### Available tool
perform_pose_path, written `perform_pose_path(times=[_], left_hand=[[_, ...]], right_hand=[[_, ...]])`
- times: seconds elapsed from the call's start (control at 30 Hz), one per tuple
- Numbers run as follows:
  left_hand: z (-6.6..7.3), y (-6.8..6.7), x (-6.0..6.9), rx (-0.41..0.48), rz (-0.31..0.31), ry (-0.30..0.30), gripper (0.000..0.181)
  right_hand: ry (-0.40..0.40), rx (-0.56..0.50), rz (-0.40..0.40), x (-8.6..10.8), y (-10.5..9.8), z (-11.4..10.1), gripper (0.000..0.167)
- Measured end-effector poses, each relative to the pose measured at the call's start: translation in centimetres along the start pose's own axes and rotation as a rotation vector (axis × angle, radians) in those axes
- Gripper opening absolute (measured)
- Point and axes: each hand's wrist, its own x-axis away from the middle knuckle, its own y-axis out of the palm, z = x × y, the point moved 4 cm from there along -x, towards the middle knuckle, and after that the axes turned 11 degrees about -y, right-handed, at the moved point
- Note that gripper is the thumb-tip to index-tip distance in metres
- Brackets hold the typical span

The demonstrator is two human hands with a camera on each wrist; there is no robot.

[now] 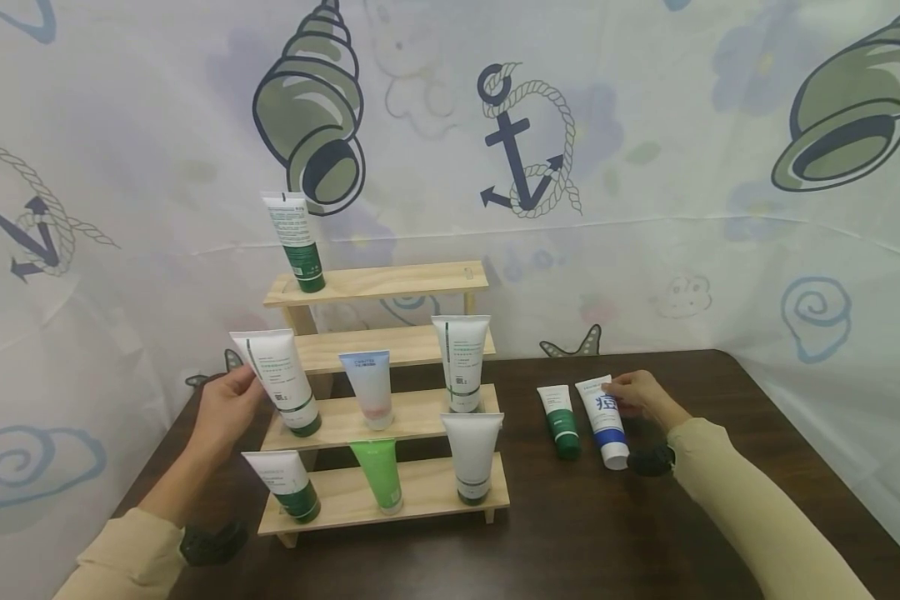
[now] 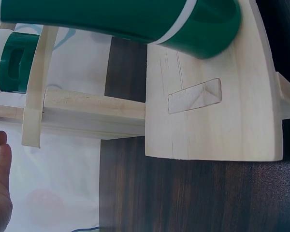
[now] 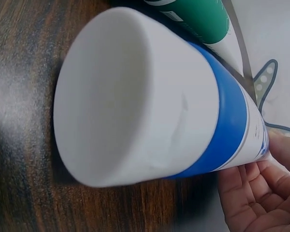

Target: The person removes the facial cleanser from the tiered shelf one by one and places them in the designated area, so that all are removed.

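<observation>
On the right of the table, my right hand [image 1: 642, 395] pinches the flat end of a white squeeze tube [image 1: 603, 421] with a blue band. Its wide white cap [image 3: 104, 96] fills much of the right wrist view. Beside it lies a white-and-green tube [image 1: 561, 421]. My left hand [image 1: 228, 406] is at the shelf's left side, next to a large white tube [image 1: 277, 375] with a green cap on the second tier. In the left wrist view its fingers [image 2: 1, 162] look extended, apart from the tube's visible green cap [image 2: 19, 63]; the tube's upper end is out of frame there.
A stepped wooden shelf [image 1: 375, 287] stands on the dark table [image 1: 570, 533]. Several upright tubes are on it, including a green one [image 1: 378, 472], a pale blue-pink one [image 1: 370, 387] and a white-green one [image 1: 297, 242] on top. A patterned curtain [image 1: 645, 250] hangs behind.
</observation>
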Motion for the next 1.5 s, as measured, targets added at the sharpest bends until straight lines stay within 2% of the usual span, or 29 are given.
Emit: perform_pose_path(times=[0.13, 0.23, 0.3, 0.37, 0.47, 0.53, 0.63, 0.83, 0.93, 1.07, 1.23, 1.33, 1.4, 1.5], left_hand=[[-0.4, 0.0, -0.3, 0.008, -0.004, 0.0, 0.055], [-1.9, 0.1, -1.4, 0.003, -0.007, -0.013, 0.056], [-3.2, 0.3, -2.4, 0.004, 0.013, -0.032, 0.054], [-3.5, 0.4, -2.7, 0.007, 0.008, -0.032, 0.055], [-2.5, 0.3, -1.8, 0.027, 0.01, -0.024, 0.057], [-1.3, 0.1, -0.7, 0.035, -0.014, -0.009, 0.06], [-0.4, 0.0, 0.1, 0.035, -0.014, -0.012, 0.057], [-0.3, 0.0, 0.3, 0.032, -0.024, -0.023, 0.056], [-0.4, 0.0, 0.1, 0.031, -0.027, -0.019, 0.058], [-1.1, 0.2, -0.6, 0.025, -0.026, -0.014, 0.061], [-1.6, 0.4, -1.2, 0.016, -0.018, -0.036, 0.061], [-1.0, 0.3, -0.7, 0.029, -0.019, -0.031, 0.063], [-0.4, 0.2, -0.2, 0.037, -0.043, -0.013, 0.064], [0.0, 0.1, 0.1, 0.034, -0.044, -0.019, 0.062]], right_hand=[[0.01, 0.023, 0.008, 0.0, -0.1, 0.1, 0.044], [0.012, 0.035, 0.014, -0.1, -0.1, 0.3, 0.042], [0.011, 0.045, 0.017, -0.2, -0.2, 0.5, 0.042], [0.004, 0.057, 0.021, -0.1, -0.3, 0.6, 0.042], [-0.007, 0.067, 0.02, 0.1, -0.3, 0.5, 0.042], [-0.013, 0.066, 0.018, 0.2, -0.4, 0.5, 0.043], [-0.029, 0.077, 0.007, 0.4, -0.7, 0.3, 0.044], [-0.074, 0.118, 0.011, 1.3, -1.3, -0.4, 0.041], [-0.11, 0.133, 0.042, 1.6, -2.1, -1.3, 0.042], [-0.179, 0.152, 0.079, 1.7, -3.3, -3.5, 0.044], [-0.31, 0.166, 0.127, 2.7, -4.4, -8.1, 0.044], [-0.375, 0.134, 0.16, 3.4, -5.0, -11.3, 0.045], [-0.423, 0.09, 0.168, 3.8, -5.2, -13.4, 0.046], [-0.502, 0.039, 0.186, 4.4, -5.3, -16.8, 0.046]])
